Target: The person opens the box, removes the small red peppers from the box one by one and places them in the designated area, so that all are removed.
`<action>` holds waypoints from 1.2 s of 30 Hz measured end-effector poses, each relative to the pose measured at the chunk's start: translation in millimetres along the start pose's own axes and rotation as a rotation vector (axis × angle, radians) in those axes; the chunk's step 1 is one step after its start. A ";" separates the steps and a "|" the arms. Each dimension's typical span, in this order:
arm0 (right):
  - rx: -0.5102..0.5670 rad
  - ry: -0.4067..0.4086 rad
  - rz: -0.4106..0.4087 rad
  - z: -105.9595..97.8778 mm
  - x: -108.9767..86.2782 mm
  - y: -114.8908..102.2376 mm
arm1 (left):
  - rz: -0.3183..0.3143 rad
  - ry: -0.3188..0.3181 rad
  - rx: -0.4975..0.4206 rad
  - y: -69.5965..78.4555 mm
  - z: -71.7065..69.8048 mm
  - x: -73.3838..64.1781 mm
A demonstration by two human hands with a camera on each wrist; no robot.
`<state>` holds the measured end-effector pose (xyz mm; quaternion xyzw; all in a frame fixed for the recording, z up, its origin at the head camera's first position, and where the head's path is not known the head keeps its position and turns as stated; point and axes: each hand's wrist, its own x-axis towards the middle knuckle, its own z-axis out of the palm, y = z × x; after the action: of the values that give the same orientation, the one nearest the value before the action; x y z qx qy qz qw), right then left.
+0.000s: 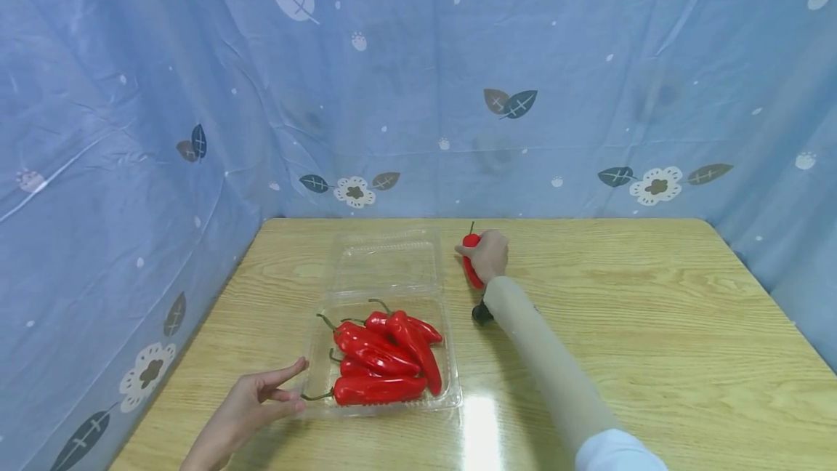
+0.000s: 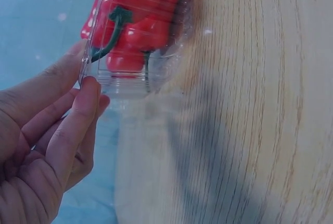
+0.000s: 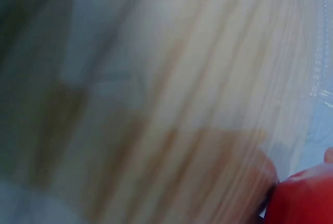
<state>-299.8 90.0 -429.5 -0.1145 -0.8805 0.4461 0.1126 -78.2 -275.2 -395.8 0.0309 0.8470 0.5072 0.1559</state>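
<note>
A clear plastic clamshell box lies on the table with its lid folded back, away from me. Several shiny red peppers with green stems fill its near half. At the box's near left corner, my left hand pinches the thin rim between thumb and fingers, which the left wrist view shows close up on the rim. Beyond the box on the right, my right hand grips a single red pepper, its stem pointing away. That pepper appears only partly in the right wrist view.
The light wooden table extends to the right of the box. A blue curtain with leaf and flower prints hangs behind the table and along its sides. A small black device shows at the right wrist.
</note>
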 end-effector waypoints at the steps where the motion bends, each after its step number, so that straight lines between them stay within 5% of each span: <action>1: -0.003 0.000 -0.002 0.2 0.6 0.3 | 0.000 0.000 0.001 0.0 0.2 -0.4; 9: 0.004 -0.002 -0.009 -2.7 0.9 -0.3 | 0.049 -0.013 0.001 1.5 -0.1 -0.4; 25: 0.024 0.013 0.000 -6.1 -4.4 -6.6 | 0.031 0.000 0.033 3.5 0.4 -2.8; 36: 0.126 0.013 0.003 -29.1 8.9 3.8 | 0.044 -0.012 0.026 1.2 -0.1 -1.6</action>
<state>-299.2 117.1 -414.9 -0.1115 -0.8498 0.4999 0.1246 -76.8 -275.0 -394.4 0.0547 0.8518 0.4992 0.1494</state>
